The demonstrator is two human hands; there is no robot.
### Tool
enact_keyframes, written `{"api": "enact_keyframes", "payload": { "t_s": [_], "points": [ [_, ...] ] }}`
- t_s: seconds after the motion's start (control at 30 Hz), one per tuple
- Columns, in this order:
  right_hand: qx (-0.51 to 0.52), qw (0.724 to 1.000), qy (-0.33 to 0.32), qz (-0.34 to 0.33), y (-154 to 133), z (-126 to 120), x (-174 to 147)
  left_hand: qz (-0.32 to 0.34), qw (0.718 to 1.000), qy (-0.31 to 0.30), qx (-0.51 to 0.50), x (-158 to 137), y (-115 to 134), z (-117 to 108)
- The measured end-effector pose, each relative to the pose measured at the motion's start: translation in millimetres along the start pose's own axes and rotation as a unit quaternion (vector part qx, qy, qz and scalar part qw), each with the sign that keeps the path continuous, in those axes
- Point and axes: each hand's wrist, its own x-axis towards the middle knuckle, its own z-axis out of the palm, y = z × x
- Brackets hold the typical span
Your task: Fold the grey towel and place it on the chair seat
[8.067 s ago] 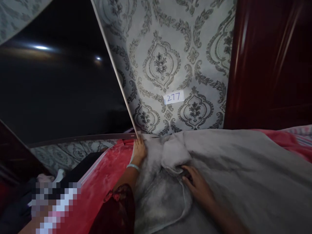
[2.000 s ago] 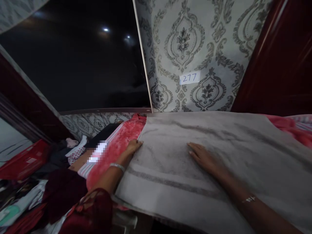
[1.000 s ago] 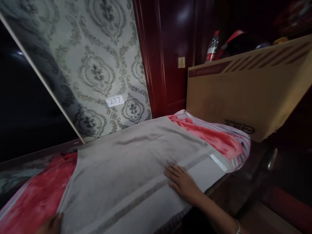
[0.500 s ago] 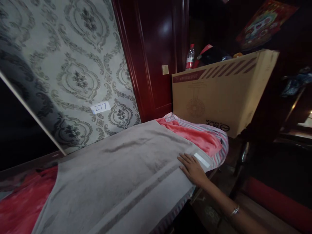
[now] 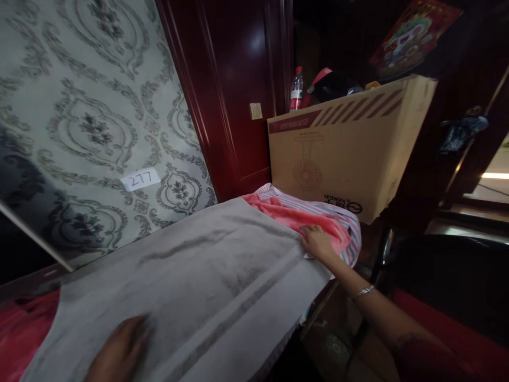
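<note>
Reading my feed from afar, I make out "277" handwritten in blue on a paper label (image 5: 143,179) against the scroll-patterned wallpaper (image 5: 95,132), and "YANGZI" on a cardboard box (image 5: 338,151). A plush grey cloth (image 5: 191,265), creased and softly napped, lies spread over fuzzy pink fabric (image 5: 290,214). At its right edge, the right hand (image 5: 317,243) rests with fingers close together; whether they pinch it, I can't tell. The blurred left hand (image 5: 119,350) is over the near-left part, its fingers too smeared to judge.
</note>
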Motion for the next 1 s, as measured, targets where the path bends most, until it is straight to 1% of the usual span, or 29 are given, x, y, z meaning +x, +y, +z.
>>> {"api": "enact_keyframes", "payload": {
  "t_s": [0.03, 0.07, 0.13, 0.17, 0.23, 0.33, 0.43, 0.5, 0.57, 0.63, 0.67, 0.73, 0.8, 0.83, 0.9, 0.93, 1.0],
  "points": [
    [-0.002, 1.000, -0.013, 0.005, -2.6, 3.8, 4.1, 0.029, 0.998, -0.044, -0.038, 15.9, 23.3, 14.1],
    [-0.003, 1.000, -0.027, 0.008, -5.7, 8.8, 6.7, 0.055, 0.994, -0.072, -0.064, 32.6, 48.9, 27.7],
    [-0.003, 0.999, -0.043, 0.006, -12.0, 20.5, 8.2, 0.114, 0.981, -0.121, -0.104, 65.8, 102.5, 53.4],
    [-0.004, 0.999, -0.041, 0.005, -14.5, 26.1, 7.6, 0.146, 0.972, -0.137, -0.122, 81.5, 128.6, 65.7],
    [-0.005, 1.000, -0.026, 0.009, -17.4, 34.4, 5.3, 0.195, 0.959, -0.142, -0.145, 110.1, 176.3, 90.5],
    [0.004, 1.000, -0.005, 0.022, -18.2, 37.5, 2.9, 0.240, 0.946, -0.149, -0.161, 145.8, 236.8, 129.7],
    [0.018, 0.999, -0.010, 0.027, -18.2, 34.6, 3.0, 0.274, 0.933, -0.159, -0.169, 171.4, 287.0, 167.7],
    [0.023, 0.999, -0.016, 0.018, -17.0, 32.9, 3.7, 0.289, 0.929, -0.159, -0.166, 180.6, 313.2, 189.4],
    [0.034, 0.999, -0.019, 0.001, -12.4, 31.5, 5.8, 0.298, 0.928, -0.158, -0.159, 182.7, 330.2, 207.2],
    [0.059, 0.998, -0.017, -0.025, -2.9, 29.4, 12.0, 0.304, 0.928, -0.161, -0.143, 179.1, 336.7, 221.6],
    [0.075, 0.997, -0.005, -0.034, 3.5, 27.8, 17.8, 0.308, 0.928, -0.164, -0.130, 176.2, 336.4, 227.7],
    [0.110, 0.992, 0.045, -0.043, 17.4, 24.2, 36.5, 0.317, 0.928, -0.167, -0.104, 170.5, 331.7, 237.6],
    [0.152, 0.982, 0.103, -0.042, 28.6, 21.2, 65.0, 0.320, 0.928, -0.160, -0.107, 167.3, 324.9, 244.6],
    [0.182, 0.976, 0.117, -0.035, 32.0, 20.6, 82.2, 0.316, 0.928, -0.147, -0.128, 166.9, 321.8, 247.1],
    [0.244, 0.964, 0.101, -0.004, 33.6, 21.5, 120.0, 0.295, 0.930, -0.096, -0.197, 168.9, 316.5, 250.4],
    [0.270, 0.959, 0.083, 0.018, 32.2, 23.2, 139.5, 0.274, 0.930, -0.061, -0.238, 170.8, 314.3, 251.2],
    [0.300, 0.951, 0.047, 0.062, 26.9, 28.6, 176.8, 0.209, 0.923, -0.001, -0.324, 175.9, 309.9, 251.7]
  ]
}}
